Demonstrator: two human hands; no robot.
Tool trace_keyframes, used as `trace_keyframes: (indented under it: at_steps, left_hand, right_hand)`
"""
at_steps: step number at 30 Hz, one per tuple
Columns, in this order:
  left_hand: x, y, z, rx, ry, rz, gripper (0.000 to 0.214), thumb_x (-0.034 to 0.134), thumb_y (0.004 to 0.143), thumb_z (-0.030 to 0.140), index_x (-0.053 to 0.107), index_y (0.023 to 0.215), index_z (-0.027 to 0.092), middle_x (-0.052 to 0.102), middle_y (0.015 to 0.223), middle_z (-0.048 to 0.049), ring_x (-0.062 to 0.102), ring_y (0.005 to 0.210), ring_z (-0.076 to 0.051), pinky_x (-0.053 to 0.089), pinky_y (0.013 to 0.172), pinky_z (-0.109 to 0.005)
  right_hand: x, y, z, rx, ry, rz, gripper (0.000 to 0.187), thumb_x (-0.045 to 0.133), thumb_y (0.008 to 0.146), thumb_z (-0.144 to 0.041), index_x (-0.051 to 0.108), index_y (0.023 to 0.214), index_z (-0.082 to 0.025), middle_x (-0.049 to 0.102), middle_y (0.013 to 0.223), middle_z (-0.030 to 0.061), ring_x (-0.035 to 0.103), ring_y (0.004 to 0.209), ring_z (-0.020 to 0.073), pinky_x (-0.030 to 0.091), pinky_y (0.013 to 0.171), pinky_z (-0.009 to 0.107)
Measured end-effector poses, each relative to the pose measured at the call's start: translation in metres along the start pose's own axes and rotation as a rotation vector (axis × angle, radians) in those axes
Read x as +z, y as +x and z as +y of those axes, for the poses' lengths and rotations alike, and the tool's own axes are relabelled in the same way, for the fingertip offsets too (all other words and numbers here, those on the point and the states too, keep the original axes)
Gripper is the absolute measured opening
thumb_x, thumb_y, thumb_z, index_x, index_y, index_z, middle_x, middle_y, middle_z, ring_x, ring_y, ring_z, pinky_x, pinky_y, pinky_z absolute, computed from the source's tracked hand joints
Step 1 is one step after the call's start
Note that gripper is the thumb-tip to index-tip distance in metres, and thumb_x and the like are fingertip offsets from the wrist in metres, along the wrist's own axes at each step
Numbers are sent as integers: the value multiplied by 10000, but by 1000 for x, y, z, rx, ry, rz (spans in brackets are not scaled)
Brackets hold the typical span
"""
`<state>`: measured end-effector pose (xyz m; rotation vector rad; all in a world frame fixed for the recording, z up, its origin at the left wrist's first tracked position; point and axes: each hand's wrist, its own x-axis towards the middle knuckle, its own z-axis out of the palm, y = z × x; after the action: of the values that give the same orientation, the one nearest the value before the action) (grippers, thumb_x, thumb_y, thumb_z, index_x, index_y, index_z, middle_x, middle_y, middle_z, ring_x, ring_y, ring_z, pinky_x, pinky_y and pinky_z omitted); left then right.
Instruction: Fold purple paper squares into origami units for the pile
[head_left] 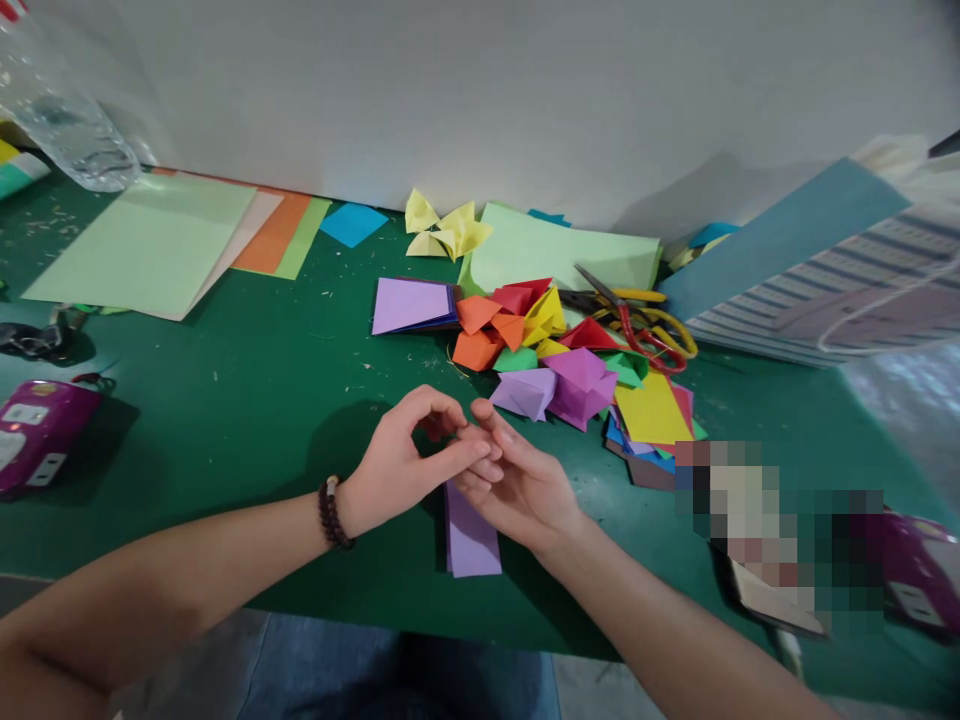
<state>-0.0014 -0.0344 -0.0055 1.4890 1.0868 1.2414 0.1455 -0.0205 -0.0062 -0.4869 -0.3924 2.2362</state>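
My left hand, with a dark bead bracelet on the wrist, hovers over the green table. Its thumb and forefinger are curled into a pinch round a small dark red bit that I cannot make out. My right hand meets it from the right, fingers stretched out and touching the left fingers. Under both hands lies a folded purple paper strip, its upper end hidden by the hands. Just beyond the hands sit folded purple paper shapes.
A heap of folded coloured paper pieces, red and yellow scissors, a purple paper stack, loose large sheets, yellow folded shapes, a striped bag, a plastic bottle and a purple device surround the hands.
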Motion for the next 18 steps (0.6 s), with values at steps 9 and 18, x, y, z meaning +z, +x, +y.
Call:
trace_keyframes:
  at_steps: [9,18]
  left_hand:
    - [7,-1,5,-177,-240,-33,345,756,719,308,438,785,194,449,679,67,409,590,-69,360,546,-206]
    - [-1,2,4,-96,-110,-144,291,693,770,316,431,802,194,427,728,51,420,621,-77,379,558,-219]
  right_hand:
    - [6,-3,7,-17,-64,-48,141,701,781,-237,610,888,-248,399,587,-86,280,484,58,412,498,133]
    - [5,-5,3,7,-65,21,182,707,756,-209,535,811,-232,393,607,-85,234,472,61,382,453,130]
